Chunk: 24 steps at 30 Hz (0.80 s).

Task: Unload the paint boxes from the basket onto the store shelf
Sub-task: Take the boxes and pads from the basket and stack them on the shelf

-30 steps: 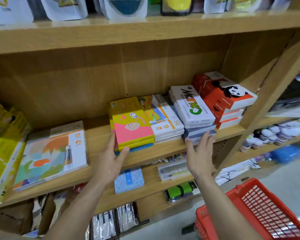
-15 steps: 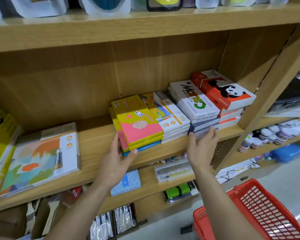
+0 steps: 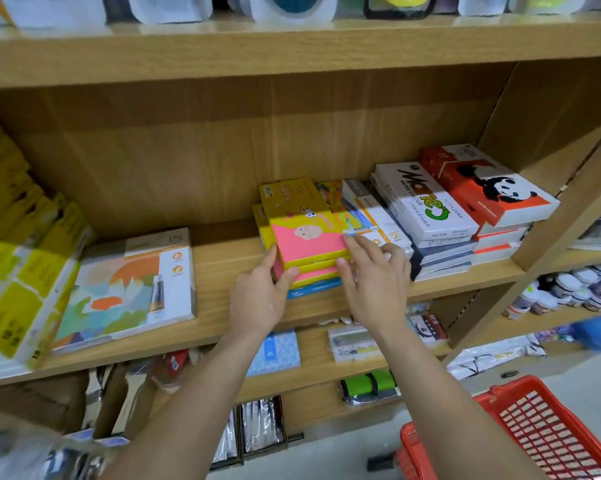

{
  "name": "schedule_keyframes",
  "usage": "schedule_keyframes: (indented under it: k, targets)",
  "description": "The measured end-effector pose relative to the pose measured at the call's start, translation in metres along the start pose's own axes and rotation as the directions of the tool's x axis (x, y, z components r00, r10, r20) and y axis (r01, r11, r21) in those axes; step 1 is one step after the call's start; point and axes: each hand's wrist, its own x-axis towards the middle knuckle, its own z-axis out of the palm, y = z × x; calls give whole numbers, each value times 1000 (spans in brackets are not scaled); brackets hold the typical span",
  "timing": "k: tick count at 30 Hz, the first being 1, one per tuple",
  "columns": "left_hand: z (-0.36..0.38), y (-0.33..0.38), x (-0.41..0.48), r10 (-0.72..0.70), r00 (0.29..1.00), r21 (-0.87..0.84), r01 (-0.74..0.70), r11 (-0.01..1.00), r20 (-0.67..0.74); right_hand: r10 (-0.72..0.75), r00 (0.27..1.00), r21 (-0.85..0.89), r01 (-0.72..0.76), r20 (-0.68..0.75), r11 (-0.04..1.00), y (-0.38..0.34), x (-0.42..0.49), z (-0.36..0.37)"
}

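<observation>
Head view, pink-yellow paint box (image 3: 309,242) flat, long axis front-to-back

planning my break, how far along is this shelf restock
Mostly done: stacked paint boxes lie on the shelf, and the visible part of the red basket holds none. In hand: the left hand and right hand touch the pink-and-yellow stack, apparently squaring it. Left: little, unless the basket's hidden part holds more.
</observation>
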Motion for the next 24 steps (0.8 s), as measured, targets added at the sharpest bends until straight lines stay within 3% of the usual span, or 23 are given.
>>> schedule_keyframes:
  k: [6,14,22,24]
  targets:
    - [-1,-16,-5,-44,993,-218,67,974,106,75,997,-35,-75,11,997,-7,2,2]
    - [-4,-30,3,-51,986,-249,90,964,161,94,995,-112,-98,-46,989,12,-3,5]
    - [-15,-25,8,-9,960,-44,22,999,280,237,970,-36,-238,-47,970,-1,-5,-3]
    - [-30,-22,-3,22,961,-50,-8,999,277,187,977,36,-184,-101,982,-18,-6,-12]
